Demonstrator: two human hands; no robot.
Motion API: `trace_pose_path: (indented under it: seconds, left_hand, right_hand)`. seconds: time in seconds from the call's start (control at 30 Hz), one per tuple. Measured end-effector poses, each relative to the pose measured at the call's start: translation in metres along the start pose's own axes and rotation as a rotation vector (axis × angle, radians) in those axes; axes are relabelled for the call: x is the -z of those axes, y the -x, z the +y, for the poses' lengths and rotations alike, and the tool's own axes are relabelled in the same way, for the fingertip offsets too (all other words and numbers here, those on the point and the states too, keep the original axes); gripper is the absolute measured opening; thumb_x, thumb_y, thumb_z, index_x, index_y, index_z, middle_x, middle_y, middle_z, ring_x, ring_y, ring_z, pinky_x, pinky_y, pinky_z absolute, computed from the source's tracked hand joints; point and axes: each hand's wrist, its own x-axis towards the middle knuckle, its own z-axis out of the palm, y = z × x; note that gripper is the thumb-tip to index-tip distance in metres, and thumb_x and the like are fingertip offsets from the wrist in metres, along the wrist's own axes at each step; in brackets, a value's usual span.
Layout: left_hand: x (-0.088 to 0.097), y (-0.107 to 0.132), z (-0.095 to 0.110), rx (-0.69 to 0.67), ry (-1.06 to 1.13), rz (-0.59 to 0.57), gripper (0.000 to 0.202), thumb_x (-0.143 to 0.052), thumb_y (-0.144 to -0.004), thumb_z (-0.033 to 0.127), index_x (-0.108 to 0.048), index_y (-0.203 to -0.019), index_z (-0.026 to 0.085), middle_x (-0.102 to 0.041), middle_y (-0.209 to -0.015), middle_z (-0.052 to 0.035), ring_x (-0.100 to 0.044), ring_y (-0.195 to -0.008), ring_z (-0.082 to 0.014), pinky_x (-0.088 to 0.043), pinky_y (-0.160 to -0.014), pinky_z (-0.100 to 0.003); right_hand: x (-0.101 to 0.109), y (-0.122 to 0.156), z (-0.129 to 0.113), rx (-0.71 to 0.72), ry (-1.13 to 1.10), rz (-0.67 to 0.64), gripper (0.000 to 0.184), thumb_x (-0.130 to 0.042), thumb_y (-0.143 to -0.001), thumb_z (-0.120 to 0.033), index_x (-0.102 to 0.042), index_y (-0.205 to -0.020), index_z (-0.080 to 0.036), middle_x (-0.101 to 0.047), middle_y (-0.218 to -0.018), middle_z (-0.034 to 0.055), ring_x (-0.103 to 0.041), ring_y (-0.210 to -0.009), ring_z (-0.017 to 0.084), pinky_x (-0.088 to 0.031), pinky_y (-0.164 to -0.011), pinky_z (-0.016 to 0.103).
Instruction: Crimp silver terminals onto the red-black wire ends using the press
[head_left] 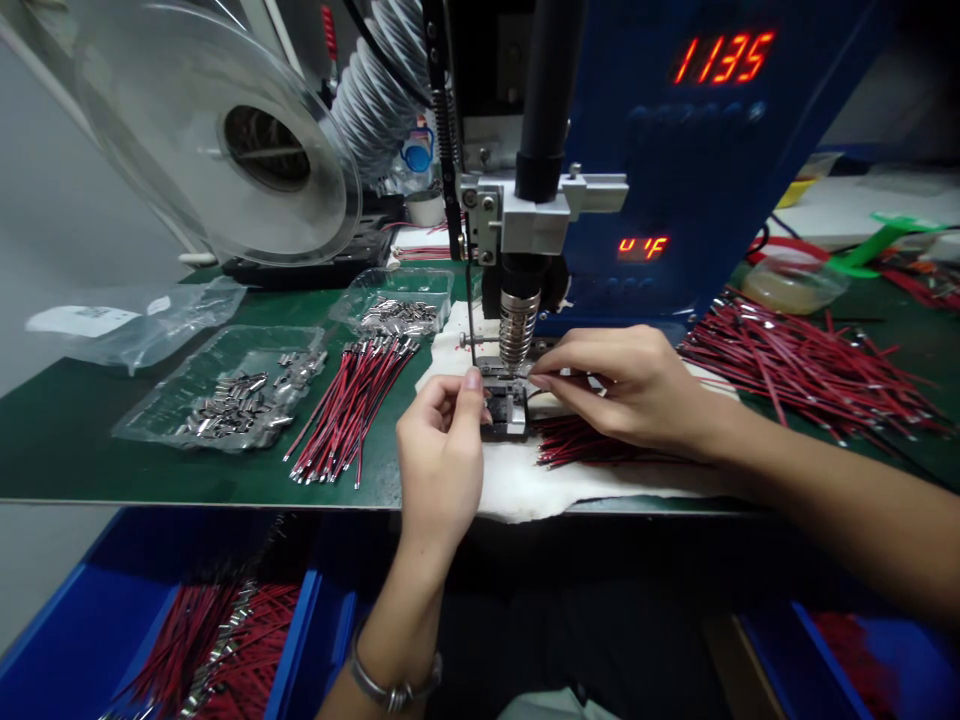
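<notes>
Work is judged to be in mid-run: the counter display reads 1135, and wires with metal ends are seen piled in the blue bin below the bench edge. Much is judged to be left. A bundle of red-and-black wires lies on the green mat left of the fixture, a large heap of wires is spread to the right, and loose metal sleeves are held in a clear tray. The fixture sits on the white cloth, directly under the machine's nozzle. The left hand is raised at the wrist, thumb and forefinger pinched together at the fixture's left edge. The right hand is laid in from the right, fingertips pressed together at its right edge. What is pinched is too small to be made out.
</notes>
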Motion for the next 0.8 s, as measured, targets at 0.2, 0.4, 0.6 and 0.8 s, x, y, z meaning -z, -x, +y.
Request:
trace_pose_path:
  seconds: [0.2,0.4,0.6,0.8]
  left_hand:
    - [0.0001,0.0007,0.0009,-0.003,0.006,0.001,0.028,-0.059,-0.088,0.037,-0.056,-0.070,0.016,-0.052,-0.061,0.0011,-0.047,-0.059,-0.0105,-0.038,-0.060,-0.023]
    - [0.0000,-0.0001,0.0009,-0.009,0.000,0.001,0.029,-0.059,-0.088,0.037,-0.056,-0.070,0.016,-0.053,-0.062,0.0005,-0.048,-0.059,-0.0109,-0.038,-0.060,-0.023]
    - [0.0011,0.0015,0.0012,-0.004,-0.001,-0.004,0.028,-0.057,-0.090,0.037,-0.056,-0.071,0.016,-0.053,-0.063,0.0001,-0.048,-0.061,-0.0111,-0.038,-0.061,-0.023]
    - [-0.0006,-0.0007,-0.0014,-0.009,0.032,0.027,0.028,-0.057,-0.090,0.037,-0.058,-0.071,0.016,-0.054,-0.065,-0.0008,-0.046,-0.059,-0.0107,-0.036,-0.058,-0.023]
  right_hand:
    - [0.0006,0.0009,0.0010,0.009,-0.008,0.002,0.013,-0.054,-0.089,-0.017,-0.067,-0.089,-0.017,-0.067,-0.079,0.0046,-0.060,-0.069,0.013,-0.045,-0.062,0.025]
    - [0.0008,0.0007,0.0017,0.027,-0.001,0.023,0.013,-0.054,-0.089,-0.017,-0.066,-0.090,-0.018,-0.068,-0.081,0.0048,-0.062,-0.070,0.013,-0.046,-0.062,0.025]
    - [0.0015,0.0010,0.0014,0.018,0.004,0.018,0.014,-0.054,-0.089,-0.018,-0.067,-0.092,-0.017,-0.069,-0.084,0.0053,-0.063,-0.073,0.013,-0.047,-0.063,0.025]
    - [0.0014,0.0009,0.0013,0.022,-0.008,0.017,0.014,-0.054,-0.089,-0.019,-0.068,-0.091,-0.017,-0.069,-0.082,0.0051,-0.063,-0.071,0.014,-0.047,-0.062,0.025]
